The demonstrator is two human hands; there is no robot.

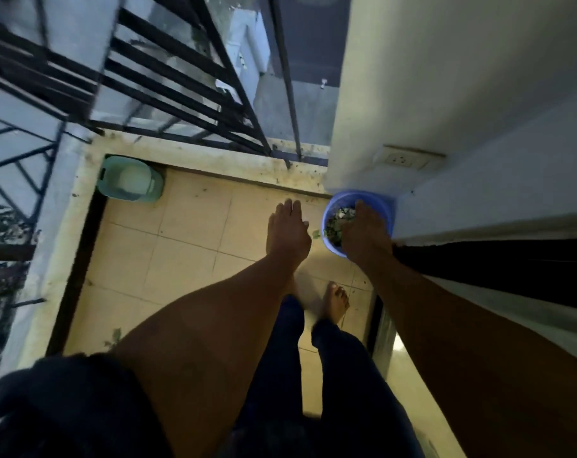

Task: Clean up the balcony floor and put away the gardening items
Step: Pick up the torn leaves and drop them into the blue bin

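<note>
A blue round bucket [384, 206] stands on the tiled balcony floor [181, 246] in the far right corner by the wall, holding green leaf scraps [335, 228]. My right hand [366, 233] reaches over its rim with the fingers down among the scraps; the fingertips are hidden, so I cannot make out a hold. My left hand [287, 229] hovers just left of the bucket with its fingers straight and empty. One small leaf [316, 234] lies on the tiles between the hands.
A green tub [130, 180] sits in the far left corner. A black metal railing [168, 94] and a dirty ledge [214, 157] close off the far side. A wall socket [404, 158] sits above the bucket. My bare foot [336, 302] stands near a door threshold [378, 322].
</note>
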